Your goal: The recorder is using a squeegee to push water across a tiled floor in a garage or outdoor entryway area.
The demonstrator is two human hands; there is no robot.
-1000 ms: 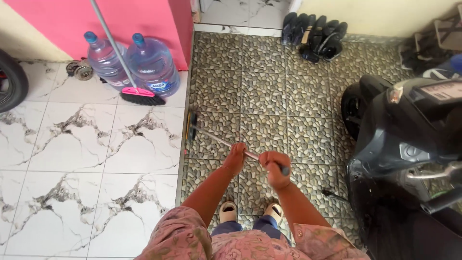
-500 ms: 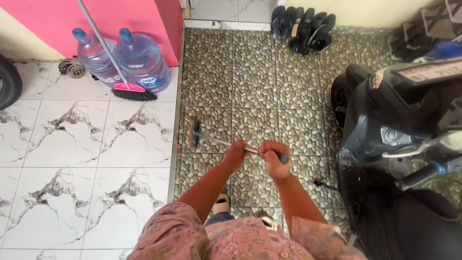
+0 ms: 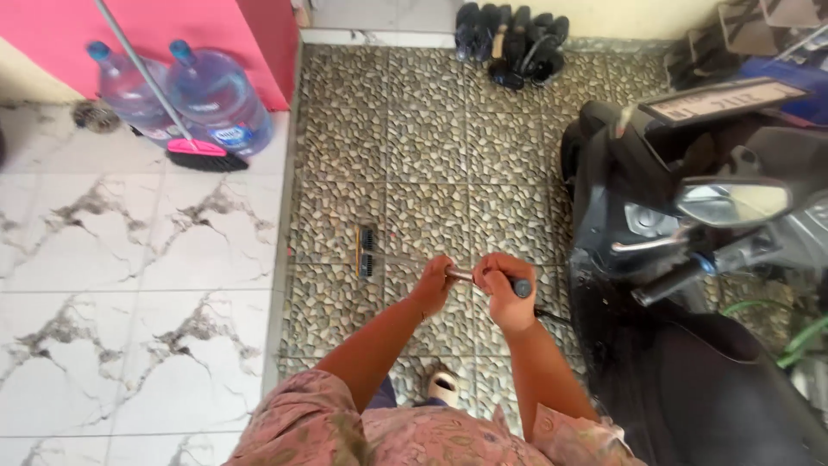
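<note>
Both my hands grip the metal handle of a long floor brush. My left hand (image 3: 434, 287) holds the shaft lower down. My right hand (image 3: 502, 289) is closed around the dark grip at the upper end. The brush head (image 3: 366, 251), yellow-edged with dark bristles, rests on the pebble-patterned floor (image 3: 431, 155) near the step to the white marble tiles (image 3: 129, 285). My feet in light sandals show below my arms.
A black scooter (image 3: 690, 259) stands close on the right. Two blue water jugs (image 3: 207, 99) and a pink broom (image 3: 194, 151) lean by the pink wall at the back left. Dark shoes (image 3: 513, 39) lie at the far wall.
The view has shifted left and nearer. The brush head has slid a little toward the marble edge while both hands kept their hold on the handle.
</note>
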